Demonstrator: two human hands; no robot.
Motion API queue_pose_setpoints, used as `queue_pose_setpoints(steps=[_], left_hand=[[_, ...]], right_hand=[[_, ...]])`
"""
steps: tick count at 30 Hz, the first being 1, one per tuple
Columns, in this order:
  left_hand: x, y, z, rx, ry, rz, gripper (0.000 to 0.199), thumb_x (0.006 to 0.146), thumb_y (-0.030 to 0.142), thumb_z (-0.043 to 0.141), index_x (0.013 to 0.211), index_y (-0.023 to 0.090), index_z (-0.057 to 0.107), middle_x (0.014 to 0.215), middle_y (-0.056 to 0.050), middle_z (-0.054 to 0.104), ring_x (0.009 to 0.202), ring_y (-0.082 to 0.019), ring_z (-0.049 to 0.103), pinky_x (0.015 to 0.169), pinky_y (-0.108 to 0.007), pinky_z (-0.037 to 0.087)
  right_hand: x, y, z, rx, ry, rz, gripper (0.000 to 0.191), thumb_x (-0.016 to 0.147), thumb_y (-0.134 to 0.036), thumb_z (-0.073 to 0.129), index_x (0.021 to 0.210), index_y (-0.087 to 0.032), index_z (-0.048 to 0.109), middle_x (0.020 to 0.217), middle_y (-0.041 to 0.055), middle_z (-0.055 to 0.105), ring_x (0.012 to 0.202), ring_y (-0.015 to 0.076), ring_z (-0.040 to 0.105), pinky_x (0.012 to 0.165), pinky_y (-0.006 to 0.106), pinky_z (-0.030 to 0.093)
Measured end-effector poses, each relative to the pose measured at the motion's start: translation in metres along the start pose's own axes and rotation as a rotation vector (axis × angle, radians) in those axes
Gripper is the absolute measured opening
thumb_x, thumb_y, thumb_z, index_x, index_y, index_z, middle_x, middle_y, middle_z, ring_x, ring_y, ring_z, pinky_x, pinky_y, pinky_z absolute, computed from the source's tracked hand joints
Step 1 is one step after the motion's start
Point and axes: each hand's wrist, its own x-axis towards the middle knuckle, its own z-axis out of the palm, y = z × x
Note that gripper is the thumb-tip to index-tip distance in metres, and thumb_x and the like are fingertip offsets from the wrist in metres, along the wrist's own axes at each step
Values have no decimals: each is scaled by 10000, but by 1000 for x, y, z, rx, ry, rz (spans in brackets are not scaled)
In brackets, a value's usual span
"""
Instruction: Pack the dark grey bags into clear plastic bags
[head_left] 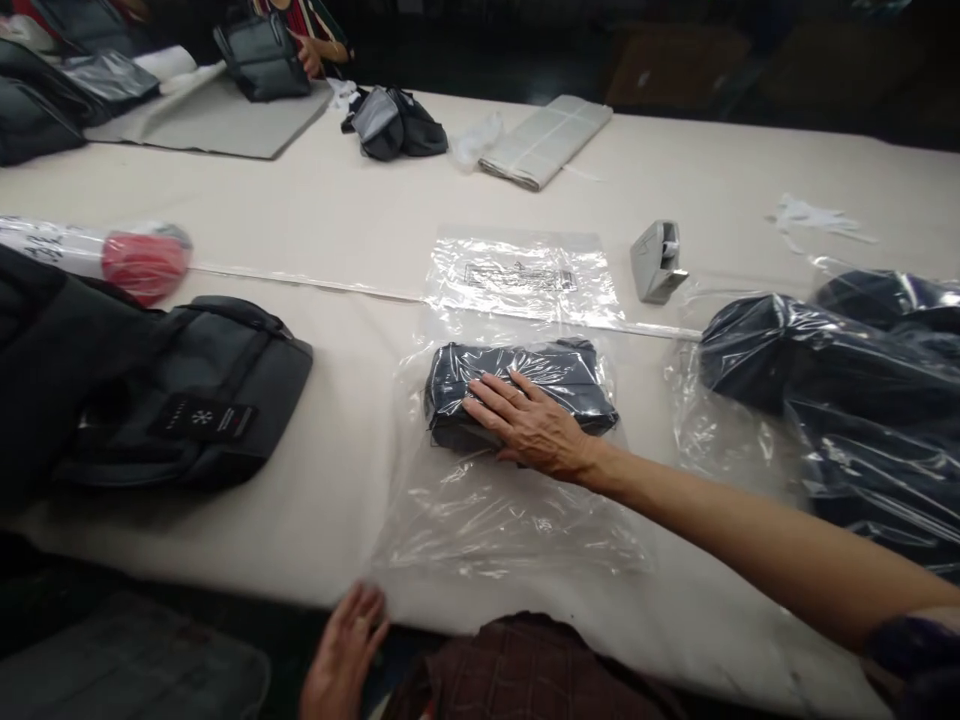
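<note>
A dark bag (577, 385) lies inside a clear plastic sleeve (517, 520) on the pale table (360, 380). My right hand (529, 425) rests flat on the bag through the plastic, its fingers stretched out and pointing left. Below the sleeve's lower left corner, at the table's front edge, my left hand (345, 650) is raised and slightly blurred, with its fingers extended and nothing in it. The sleeve's far part, with a printed box on it, lies flat beyond the bag.
Dark grey bags, one with a black tag (202, 418), stand at the left. Plastic-wrapped dark bags (862, 370) lie at the right. Farther back are a tape dispenser (658, 262), a folded grey sheet (546, 142) and a black bundle (394, 125). Another person's hand (309, 55) touches a bag.
</note>
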Motion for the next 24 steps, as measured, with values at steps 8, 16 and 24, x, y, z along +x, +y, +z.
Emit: queue_pose_setpoints(steps=[8,16,24], left_hand=[[63,91,49,913,-25,309,661,738,713,499,1146,198,575,957,-79,696,903,-272,667,795,-397,519],[71,77,68,978,-206,264,431,681,656,516,609,231,507,511,29,537,539,-187,558,549,-302,449],[36,50,36,1001,-154,754,868,657,662,663,1377,238,424,1443,-149,477,1269,-384,505,988,-564,475]], right_hand=[[-7,-11,-15,45,49,-79,917,815,-348,750,1532,-166,207,1613,132,206,1494,322,84,1212,574,60],[-115,-33,24,404,-311,-4,607,856,-260,667,1420,-174,457,1457,155,496,1353,278,444,1106,452,370],[-244,-39,-3,697,10,1163,305,861,-485,569,948,-218,690,920,61,729,853,213,671,800,311,501]])
